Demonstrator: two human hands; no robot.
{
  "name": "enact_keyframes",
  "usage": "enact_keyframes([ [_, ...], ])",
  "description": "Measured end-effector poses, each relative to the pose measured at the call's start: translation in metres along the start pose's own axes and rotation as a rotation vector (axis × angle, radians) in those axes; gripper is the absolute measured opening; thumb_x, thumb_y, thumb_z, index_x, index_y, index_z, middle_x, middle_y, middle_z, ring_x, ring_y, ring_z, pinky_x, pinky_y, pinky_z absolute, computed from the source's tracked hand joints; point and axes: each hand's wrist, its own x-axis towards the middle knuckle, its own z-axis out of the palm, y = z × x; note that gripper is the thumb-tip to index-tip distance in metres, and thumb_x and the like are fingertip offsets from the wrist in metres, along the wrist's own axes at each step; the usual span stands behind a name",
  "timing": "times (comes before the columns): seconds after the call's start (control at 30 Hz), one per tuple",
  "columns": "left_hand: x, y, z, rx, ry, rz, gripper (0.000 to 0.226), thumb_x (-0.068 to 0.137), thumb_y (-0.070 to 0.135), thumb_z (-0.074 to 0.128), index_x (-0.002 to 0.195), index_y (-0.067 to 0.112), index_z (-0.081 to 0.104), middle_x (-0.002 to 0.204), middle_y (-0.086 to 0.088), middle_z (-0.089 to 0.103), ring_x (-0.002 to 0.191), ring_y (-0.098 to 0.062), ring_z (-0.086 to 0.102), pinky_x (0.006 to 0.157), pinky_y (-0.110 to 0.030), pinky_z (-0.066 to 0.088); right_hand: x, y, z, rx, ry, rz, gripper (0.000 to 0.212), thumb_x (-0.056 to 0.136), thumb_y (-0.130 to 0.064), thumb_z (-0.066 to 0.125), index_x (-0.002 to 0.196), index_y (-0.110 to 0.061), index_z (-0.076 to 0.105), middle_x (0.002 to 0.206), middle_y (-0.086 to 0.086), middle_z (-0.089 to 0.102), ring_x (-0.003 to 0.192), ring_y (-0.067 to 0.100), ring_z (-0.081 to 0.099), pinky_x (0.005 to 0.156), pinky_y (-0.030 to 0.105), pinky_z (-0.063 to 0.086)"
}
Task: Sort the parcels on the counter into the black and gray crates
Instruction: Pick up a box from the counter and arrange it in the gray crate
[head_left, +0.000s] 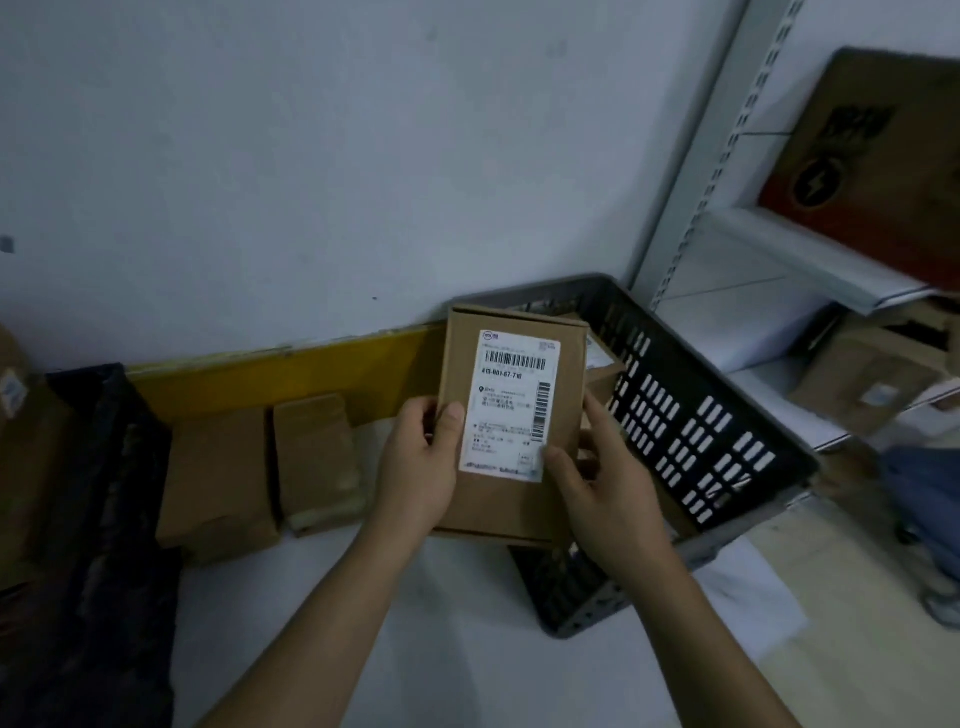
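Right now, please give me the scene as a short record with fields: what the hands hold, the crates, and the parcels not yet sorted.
held item: cardboard parcel, white shipping label facing the camera
left hand: grips the parcel's left edge, thumb on the front
right hand: grips the right edge
gray crate: on the right, behind the held parcel, with parcels inside
black crate: at the left edge
unsorted: two brown parcels on the white counter, between the crates
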Motion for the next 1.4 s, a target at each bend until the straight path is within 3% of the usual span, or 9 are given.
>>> enact_keyframes([
  [0.13,0.004,0.013,0.042,0.074,-0.128,0.088,0.036,0.108,0.055,0.05,0.137,0.034,0.056,0.117,0.017,0.071,0.105,-0.004,0.069,0.088,-0.044,0.064,0.021,0.024,-0.047,-0.03,0.03,0.023,0.075,0.107,-0.033,0.064,0.158,-0.066,0.02,0.117,-0.046,0.053,0.1,-0.029,0.057,0.077,0.013,0.049],
  [0.4,0.026,0.014,0.124,0.518,-0.052,0.282,0.062,0.107,0.061,0.044,0.156,0.023,0.044,0.155,0.0,0.047,0.138,-0.018,0.048,0.107,-0.037,0.047,0.112,0.1,-0.151,-0.268,-0.017,-0.04,0.085,0.11,-0.033,0.057,0.164,-0.061,-0.002,0.141,-0.006,0.066,0.105,0.014,0.068,0.082,0.034,0.053],
  [0.5,0.027,0.01,0.154,0.742,-0.047,0.302,0.068,0.106,0.063,0.04,0.158,0.021,0.041,0.158,-0.001,0.042,0.147,-0.024,0.037,0.118,-0.048,0.041,0.147,0.137,-0.18,-0.41,-0.116,-0.106,0.09,0.111,-0.028,0.054,0.158,-0.07,-0.009,0.147,0.008,0.065,0.12,0.034,0.069,0.092,0.045,0.054],
  [0.63,0.019,0.001,0.183,0.901,-0.077,0.218,0.085,0.1,0.075,0.03,0.167,0.022,0.028,0.173,-0.004,0.021,0.162,-0.029,0.012,0.128,-0.058,0.024,0.175,0.182,-0.191,-0.547,-0.341,-0.133,0.091,0.11,-0.021,0.053,0.16,-0.068,-0.007,0.168,0.011,0.041,0.126,0.037,0.064,0.099,0.051,0.055],
  [0.73,0.016,-0.005,0.195,0.988,-0.08,0.162,0.093,0.096,0.083,0.022,0.17,0.026,0.014,0.179,-0.004,0.006,0.164,-0.027,-0.004,0.132,-0.059,0.011,0.19,0.212,-0.186,-0.673,-0.567,-0.06,0.087,0.11,-0.024,0.05,0.166,-0.056,-0.008,0.154,0.019,0.053,0.121,0.038,0.065,0.101,0.048,0.056],
  [1.07,0.012,-0.007,0.201,1.105,-0.057,0.174,0.092,0.098,0.082,0.019,0.169,0.024,0.02,0.178,-0.011,0.015,0.165,-0.031,0.004,0.131,-0.06,0.008,0.199,0.249,-0.149,-0.677,-1.083,0.089,0.109,0.111,-0.035,0.057,0.158,-0.033,-0.041,0.169,0.018,0.039,0.145,0.033,0.053,0.121,0.042,0.045],
  [1.23,0.01,-0.006,0.203,1.087,-0.035,0.183,0.089,0.099,0.079,0.022,0.167,0.022,0.025,0.176,-0.013,0.021,0.164,-0.032,0.012,0.131,-0.06,0.011,0.2,0.259,-0.149,-0.646,-1.039,0.216,0.068,0.115,-0.054,0.022,0.173,-0.03,-0.005,0.168,0.014,0.041,0.149,0.035,0.049,0.123,0.043,0.04],
  [1.3,0.01,-0.007,0.203,1.081,-0.025,0.182,0.087,0.1,0.078,0.025,0.166,0.022,0.027,0.176,-0.013,0.022,0.163,-0.033,0.014,0.13,-0.06,0.013,0.204,0.264,-0.148,-0.763,-1.043,0.167,0.073,0.115,-0.042,0.036,0.173,-0.023,-0.003,0.164,0.019,0.046,0.143,0.037,0.054,0.118,0.043,0.044],
  [1.4,0.01,-0.007,0.203,1.078,-0.016,0.171,0.086,0.1,0.077,0.028,0.166,0.022,0.029,0.175,-0.013,0.023,0.163,-0.033,0.015,0.13,-0.06,0.013,0.206,0.264,-0.138,-0.736,-1.184,0.106,0.106,0.109,-0.037,0.061,0.166,-0.03,-0.029,0.169,0.012,0.04,0.147,0.031,0.05,0.122,0.041,0.042],
])
